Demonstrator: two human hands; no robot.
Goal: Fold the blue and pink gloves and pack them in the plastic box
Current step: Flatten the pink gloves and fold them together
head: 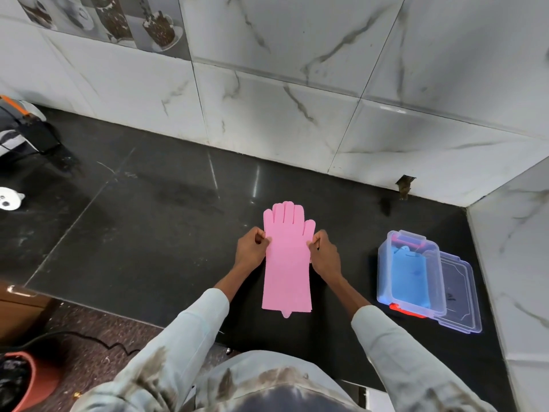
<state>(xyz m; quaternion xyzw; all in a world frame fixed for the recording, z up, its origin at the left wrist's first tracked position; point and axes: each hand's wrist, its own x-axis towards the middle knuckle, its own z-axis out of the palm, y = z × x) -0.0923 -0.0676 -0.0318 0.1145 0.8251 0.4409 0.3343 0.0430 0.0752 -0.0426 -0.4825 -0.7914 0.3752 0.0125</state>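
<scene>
A pink glove (pixel 287 263) lies flat on the black counter, fingers pointing to the wall. My left hand (pixel 252 248) pinches its left edge near the palm. My right hand (pixel 324 253) pinches the right edge below the thumb. To the right stands the clear plastic box (pixel 383 281) with a red latch at its near end. A folded blue glove (pixel 411 278) lies inside the box.
The box's clear lid (pixel 463 295) lies under and beside the box on the right. Marble-tiled walls close the counter at the back and right. A black and orange appliance (pixel 20 126) and a white round object (pixel 9 197) sit far left.
</scene>
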